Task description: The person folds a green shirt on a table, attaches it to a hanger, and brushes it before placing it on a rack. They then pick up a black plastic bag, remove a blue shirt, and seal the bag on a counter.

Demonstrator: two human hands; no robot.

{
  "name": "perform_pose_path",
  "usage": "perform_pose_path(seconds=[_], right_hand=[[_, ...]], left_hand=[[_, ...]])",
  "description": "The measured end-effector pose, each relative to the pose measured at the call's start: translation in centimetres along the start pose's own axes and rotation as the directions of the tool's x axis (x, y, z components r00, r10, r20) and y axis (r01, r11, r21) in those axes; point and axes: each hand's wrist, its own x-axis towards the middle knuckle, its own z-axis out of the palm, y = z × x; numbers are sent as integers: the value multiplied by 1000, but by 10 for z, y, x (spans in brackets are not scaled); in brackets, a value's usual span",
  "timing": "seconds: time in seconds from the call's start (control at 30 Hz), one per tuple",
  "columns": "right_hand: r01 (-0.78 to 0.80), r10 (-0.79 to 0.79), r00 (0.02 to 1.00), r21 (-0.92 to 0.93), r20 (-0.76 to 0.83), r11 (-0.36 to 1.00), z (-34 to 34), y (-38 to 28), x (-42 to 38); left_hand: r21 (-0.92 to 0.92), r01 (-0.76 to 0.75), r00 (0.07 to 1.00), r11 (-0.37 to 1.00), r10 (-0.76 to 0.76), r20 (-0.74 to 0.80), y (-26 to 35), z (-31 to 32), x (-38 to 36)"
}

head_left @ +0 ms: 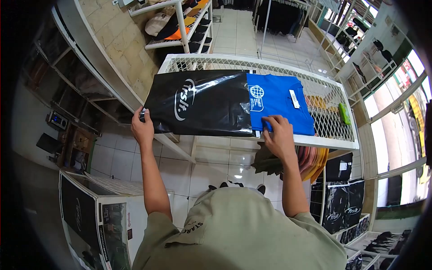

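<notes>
A glossy black plastic bag (pixel 216 103) with white lettering lies flat on a white mesh table (pixel 330 128). A folded blue shirt (pixel 281 96) with a white print and a white tag is partly inside the bag's right end. My left hand (pixel 143 127) pinches the bag's lower left corner. On the shirt's front edge, near the bag's mouth, rests my right hand (pixel 279 135), its fingers bent; whether they grip any fabric cannot be made out.
A green object (pixel 344 114) lies at the table's right end. Coloured garments (pixel 310 162) hang under the table. A white rack with caps (pixel 180 27) stands behind it. At lower left is a white cabinet (pixel 135 225).
</notes>
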Motion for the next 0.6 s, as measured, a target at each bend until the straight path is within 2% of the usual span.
perform_pose_path(seconds=[0.1,0.13,0.17,0.2,0.27,0.33,0.4,0.43,0.5,0.6], right_hand=[[122,-121,992,29,-26,992,-12,19,-8],[115,-114,993,21,-31,993,-14,28,-7],[83,-83,996,-8,30,997,-14,39,-7],[50,-46,995,-39,90,998,-12,48,-6],[46,-43,998,-75,46,996,-3,66,-3],[55,-55,998,-110,3,992,-13,63,0],[41,-42,998,16,42,999,-29,54,0],[48,-48,998,11,41,999,-32,47,2],[198,-196,980,63,-35,978,-33,33,-1],[180,-181,983,46,30,983,-19,41,-6]], left_hand=[[30,12,999,999,-13,50,19,1,-2],[75,45,996,996,-51,77,35,-2,-6],[121,74,991,990,-86,104,45,-1,-8],[112,62,991,992,-75,115,47,3,-8],[98,-24,993,995,12,117,47,11,-7],[45,-46,991,998,40,129,48,22,-6],[10,-74,986,997,72,153,47,30,-6],[-15,-72,985,997,73,159,47,31,-5],[-34,-51,984,998,56,166,46,33,-2],[-69,-12,981,998,25,193,37,34,3]])
